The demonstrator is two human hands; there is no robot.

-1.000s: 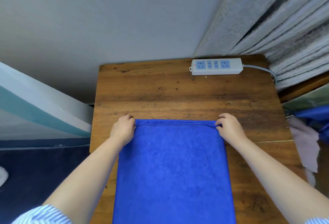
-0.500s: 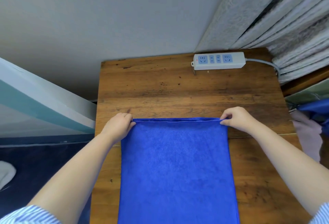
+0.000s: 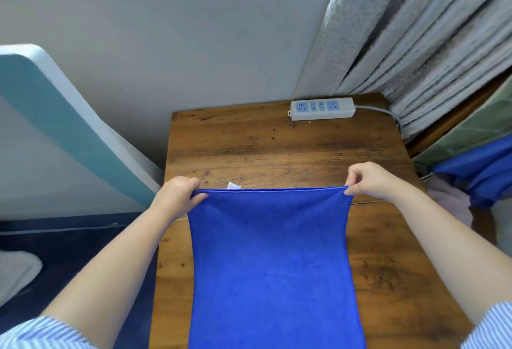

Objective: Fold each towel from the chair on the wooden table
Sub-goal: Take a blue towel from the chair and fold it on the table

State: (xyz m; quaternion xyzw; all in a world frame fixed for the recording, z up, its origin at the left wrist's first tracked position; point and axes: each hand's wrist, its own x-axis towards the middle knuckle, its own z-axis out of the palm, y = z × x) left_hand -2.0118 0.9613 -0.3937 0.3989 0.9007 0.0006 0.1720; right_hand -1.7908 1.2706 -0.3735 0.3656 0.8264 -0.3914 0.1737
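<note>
A blue towel (image 3: 271,260) stretches from the near edge of the wooden table (image 3: 249,149) up toward its middle. My left hand (image 3: 177,196) pinches the towel's far left corner and my right hand (image 3: 371,181) pinches the far right corner. The far edge is lifted off the table and pulled taut between them. A small white label (image 3: 233,186) peeks out behind that edge. More towels, blue (image 3: 479,171) and pale pink (image 3: 454,204), lie heaped at the right on a chair that is mostly hidden.
A white power strip (image 3: 322,109) with a grey cable lies at the table's far right edge. Grey curtains (image 3: 415,32) hang at the back right. A white wall stands behind the table, and a teal and white panel (image 3: 55,127) stands to the left.
Both hands have raised the towel's far edge off the table and toward me. The white label has come into sight, and the view has tilted up.
</note>
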